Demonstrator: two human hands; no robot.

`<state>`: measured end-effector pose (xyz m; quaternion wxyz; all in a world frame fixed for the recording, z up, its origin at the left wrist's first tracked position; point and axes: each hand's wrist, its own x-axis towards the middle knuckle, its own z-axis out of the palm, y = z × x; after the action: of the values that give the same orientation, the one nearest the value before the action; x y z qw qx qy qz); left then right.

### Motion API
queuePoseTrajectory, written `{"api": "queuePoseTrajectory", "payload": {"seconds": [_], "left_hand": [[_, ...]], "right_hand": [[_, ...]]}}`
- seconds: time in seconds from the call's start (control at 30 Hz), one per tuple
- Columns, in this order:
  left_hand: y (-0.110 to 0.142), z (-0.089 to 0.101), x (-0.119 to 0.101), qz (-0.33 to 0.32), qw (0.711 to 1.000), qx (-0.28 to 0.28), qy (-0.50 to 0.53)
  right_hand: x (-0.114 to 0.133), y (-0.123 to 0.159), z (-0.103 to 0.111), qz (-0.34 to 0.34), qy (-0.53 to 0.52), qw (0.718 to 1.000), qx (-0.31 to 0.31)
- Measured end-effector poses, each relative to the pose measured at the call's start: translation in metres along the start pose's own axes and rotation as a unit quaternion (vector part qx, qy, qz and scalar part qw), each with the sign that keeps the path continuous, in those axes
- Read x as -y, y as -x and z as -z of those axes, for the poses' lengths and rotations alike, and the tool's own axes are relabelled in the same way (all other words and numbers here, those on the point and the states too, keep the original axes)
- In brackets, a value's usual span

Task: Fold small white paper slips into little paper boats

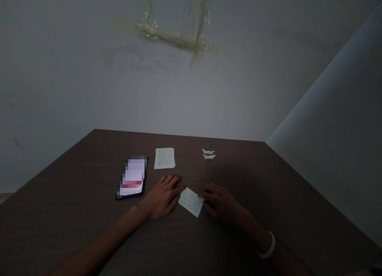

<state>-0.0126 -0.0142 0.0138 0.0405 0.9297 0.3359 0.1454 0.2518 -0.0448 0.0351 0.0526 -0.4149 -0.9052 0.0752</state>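
Observation:
A small sheet of printed paper lies at a slant on the table between my two hands. My left hand rests palm down with its fingers spread, the index fingertip at the sheet's upper left edge. At the right edge, my right hand has bent fingers on the paper, its thumb nearer to me; the exact grip is partly hidden. Beyond my left hand lies a short stack of printed sheets. Two small folded paper boats sit one in front of the other, farther back and to the right.
A phone with a lit, blurred screen lies left of my left hand. The dark wooden table reaches a grey wall at the back, which bears yellowed tape. Another wall stands along the right side.

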Motion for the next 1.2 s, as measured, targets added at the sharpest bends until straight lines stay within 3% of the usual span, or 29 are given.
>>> {"api": "queuePoseTrajectory", "payload": {"seconds": [1.0, 1.2], "left_hand": [[0.000, 0.000, 0.002, -0.001, 1.000, -0.004, 0.002], [-0.001, 0.001, -0.013, -0.085, 0.996, 0.013, 0.008]], "right_hand": [[-0.002, 0.021, 0.001, -0.009, -0.003, 1.000, -0.023], [-0.002, 0.019, 0.000, -0.015, -0.007, 1.000, -0.026]]}}
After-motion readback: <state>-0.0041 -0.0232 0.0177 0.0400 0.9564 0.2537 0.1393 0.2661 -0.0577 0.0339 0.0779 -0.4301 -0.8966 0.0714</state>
